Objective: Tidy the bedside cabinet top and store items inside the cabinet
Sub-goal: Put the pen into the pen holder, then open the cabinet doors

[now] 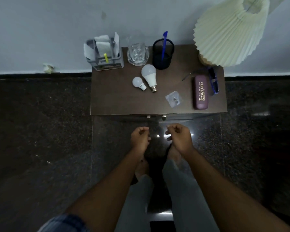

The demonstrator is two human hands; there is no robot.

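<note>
A dark brown bedside cabinet point(117, 99) stands against the wall. On its top lie a large white bulb point(149, 76), a small white bulb point(138, 82), a small clear plastic packet point(173, 98), a maroon spectacle case point(200, 92) and blue glasses point(213, 82). At the back stand a grey organiser with papers point(105, 54), a clear glass point(137, 54) and a black mesh pen cup with a blue pen point(162, 54). My left hand point(139, 138) and my right hand point(180, 137) hover in front of the cabinet, below its front edge, fingers loosely curled and holding nothing.
A pleated cream lampshade point(229, 30) overhangs the cabinet's back right corner. Two metal handles point(156, 116) show on the cabinet front. Dark polished stone floor surrounds the cabinet. A crumpled scrap point(48, 68) lies at the wall's base on the left. My feet and legs are below my hands.
</note>
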